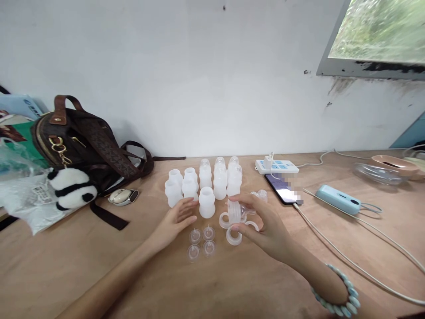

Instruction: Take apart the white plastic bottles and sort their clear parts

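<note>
My right hand [262,221] grips a translucent screw collar [234,212] between thumb and fingers. A clear nipple [248,211] shows right behind the collar; whether it is fitted into it I cannot tell. My left hand [179,217] is open, thumb and fingers apart, left of an open-topped frosted baby bottle [207,204]. Behind that hand stand several more open frosted bottles [173,193]. Loose translucent rings [233,236] lie below my right hand. Several clear round discs with small stems [209,248] lie between my hands, near the front.
Frosted bottles with clear domed caps [220,177] stand at the back. To the right are a power strip [277,166], a phone [282,188], a blue power bank [338,199] and a white cable [332,246]. A brown backpack [83,137] with a panda charm [72,188] and a mouse [122,196] lie left.
</note>
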`<state>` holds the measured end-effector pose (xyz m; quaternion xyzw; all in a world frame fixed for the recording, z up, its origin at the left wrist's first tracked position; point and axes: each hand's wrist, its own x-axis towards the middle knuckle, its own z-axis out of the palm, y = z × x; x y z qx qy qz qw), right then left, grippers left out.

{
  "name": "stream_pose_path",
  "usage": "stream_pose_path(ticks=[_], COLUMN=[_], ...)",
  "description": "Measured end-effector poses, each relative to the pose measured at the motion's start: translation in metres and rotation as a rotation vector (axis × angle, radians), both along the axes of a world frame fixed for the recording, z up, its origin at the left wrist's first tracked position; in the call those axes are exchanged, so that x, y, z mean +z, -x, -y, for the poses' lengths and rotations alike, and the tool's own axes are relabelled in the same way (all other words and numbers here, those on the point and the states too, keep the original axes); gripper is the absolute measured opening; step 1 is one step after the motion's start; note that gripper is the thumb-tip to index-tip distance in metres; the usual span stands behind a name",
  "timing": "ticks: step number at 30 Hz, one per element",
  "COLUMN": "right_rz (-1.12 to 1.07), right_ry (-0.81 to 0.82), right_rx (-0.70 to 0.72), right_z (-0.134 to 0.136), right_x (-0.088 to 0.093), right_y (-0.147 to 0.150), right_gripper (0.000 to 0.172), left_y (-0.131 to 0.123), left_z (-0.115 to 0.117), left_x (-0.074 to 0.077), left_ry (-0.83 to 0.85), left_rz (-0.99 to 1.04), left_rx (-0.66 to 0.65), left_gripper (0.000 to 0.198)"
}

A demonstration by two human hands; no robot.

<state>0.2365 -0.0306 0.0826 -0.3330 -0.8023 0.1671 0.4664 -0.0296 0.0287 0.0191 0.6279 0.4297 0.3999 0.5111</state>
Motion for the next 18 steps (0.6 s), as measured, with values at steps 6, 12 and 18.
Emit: stream_pose_path(ticks=[6, 12, 18], right_rz=[0.017, 0.029, 0.041], right_ry=[0.032, 0.027, 0.033], right_rx=[-0.008, -0.025, -0.042], right_z=[0.001, -0.001, -0.002], right_x=[0.0, 0.0, -0.002], right_y=[0.0, -0.003, -0.004], right_gripper=[0.033, 0.033, 0.034], left_y=[0.006, -0.017, -0.024], left_z=[0.015, -0.01, -0.034], left_x=[0.006, -0.009, -0.017], left_ry=[0.03, 0.13, 0.104], left_rz=[-0.002, 0.158, 0.176], left_rx=[-0.142, -0.295, -0.207], left_gripper=[0.033, 0.037, 0.039])
